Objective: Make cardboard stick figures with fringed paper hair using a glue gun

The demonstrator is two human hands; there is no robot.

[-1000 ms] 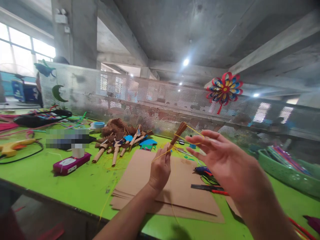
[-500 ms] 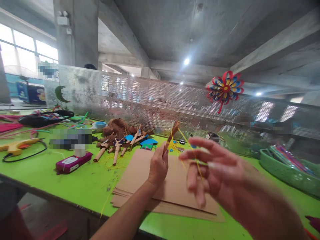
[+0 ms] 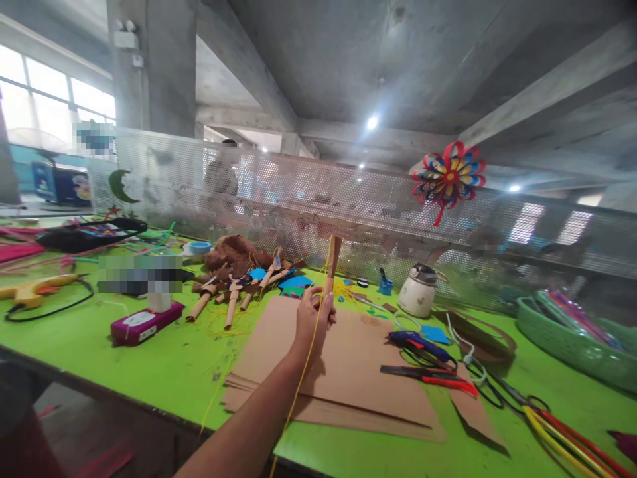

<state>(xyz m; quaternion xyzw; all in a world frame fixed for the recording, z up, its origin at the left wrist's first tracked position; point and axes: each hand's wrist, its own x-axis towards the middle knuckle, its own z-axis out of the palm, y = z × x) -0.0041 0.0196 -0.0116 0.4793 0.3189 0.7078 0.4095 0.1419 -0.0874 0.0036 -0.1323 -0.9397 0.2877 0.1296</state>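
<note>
Upright in my left hand (image 3: pixel 314 325) is a rolled brown paper stick (image 3: pixel 334 257), gripped near its lower end. A thin yellow string (image 3: pixel 304 373) runs from the roll's top down across my left forearm and out past the table edge. Beneath the hand lies a stack of brown paper sheets (image 3: pixel 368 375). My right hand is out of view. Similar brown paper rolls with frayed tops (image 3: pixel 231 307) and yellow strings lie in a pile to the left.
Right of the stack are a blue glue gun (image 3: pixel 421 345), red-handled scissors (image 3: pixel 450 381), a white jar (image 3: pixel 418 292) and a green basket (image 3: pixel 572 345). A purple power strip (image 3: pixel 146 324) and a yellow glue gun (image 3: pixel 34 292) lie left. A perforated metal screen (image 3: pixel 298 192) borders the back.
My right hand has left the view, uncovering the tools at the right. The roll has turned more upright, and the string now hangs down over my left forearm.
</note>
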